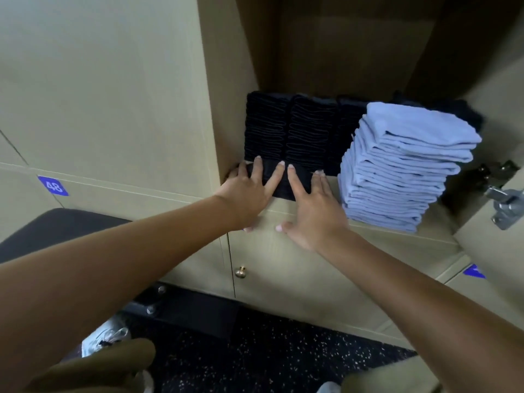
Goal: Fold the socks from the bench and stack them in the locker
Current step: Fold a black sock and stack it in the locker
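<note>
- Socks, one folded black pair [279, 181], lie at the front left of the open locker's shelf [334, 188], just before two tall rows of folded black socks [289, 129].
- Left hand [249, 191] lies flat with straight fingers spread over the pair's left half.
- Right hand [314, 202] likewise rests flat and wide on the right half, thumb hanging over the shelf's front edge.
- Neither hand curls round the fabric; both press down on it.
- A leaning stack of pale blue socks [402, 168] stands to the right, near but apart from the right hand.
- A dark bench [56, 225] shows at the lower left.
- Judging by looks, the pair is light, soft and limp. It would likely unfold if pinched at one corner, so hold it across the fold with flat palms.
- The blue stack tilts and could probably topple if nudged.
</note>
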Tool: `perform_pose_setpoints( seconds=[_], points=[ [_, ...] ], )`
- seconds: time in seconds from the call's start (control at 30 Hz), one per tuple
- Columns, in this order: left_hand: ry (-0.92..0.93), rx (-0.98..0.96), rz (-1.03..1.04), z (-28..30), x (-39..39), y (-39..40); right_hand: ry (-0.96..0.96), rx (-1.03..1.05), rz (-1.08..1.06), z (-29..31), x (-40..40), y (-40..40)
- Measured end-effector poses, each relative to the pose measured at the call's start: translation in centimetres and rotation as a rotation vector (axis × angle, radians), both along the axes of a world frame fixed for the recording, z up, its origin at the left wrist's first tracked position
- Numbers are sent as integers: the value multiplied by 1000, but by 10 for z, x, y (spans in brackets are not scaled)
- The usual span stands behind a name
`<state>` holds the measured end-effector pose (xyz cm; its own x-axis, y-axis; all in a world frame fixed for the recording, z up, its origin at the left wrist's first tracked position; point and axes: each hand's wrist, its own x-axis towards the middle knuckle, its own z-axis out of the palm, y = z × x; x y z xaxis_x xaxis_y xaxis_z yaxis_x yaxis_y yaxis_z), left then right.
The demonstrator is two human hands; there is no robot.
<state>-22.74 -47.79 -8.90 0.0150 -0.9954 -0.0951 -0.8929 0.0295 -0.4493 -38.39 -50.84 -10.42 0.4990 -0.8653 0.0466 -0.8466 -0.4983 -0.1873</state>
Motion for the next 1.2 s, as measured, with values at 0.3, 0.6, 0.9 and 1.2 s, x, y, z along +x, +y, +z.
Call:
perform_pose_setpoints(
  seconds=[0.3, 0.6, 0.9, 1.2],
  points=[
    [-32, -11, 33, 1, -7, -4, -14, -51, -81, -16, 8, 8],
    [48, -41, -14, -7, -2, -8, 13, -59, -86, -19, 6, 2],
    [165, -17, -5, -12, -2, -7, 87, 64, -130, -7, 9, 9],
    [185, 8, 12, 0, 0, 0, -61, 63, -185, -6, 14, 24]
  ],
)
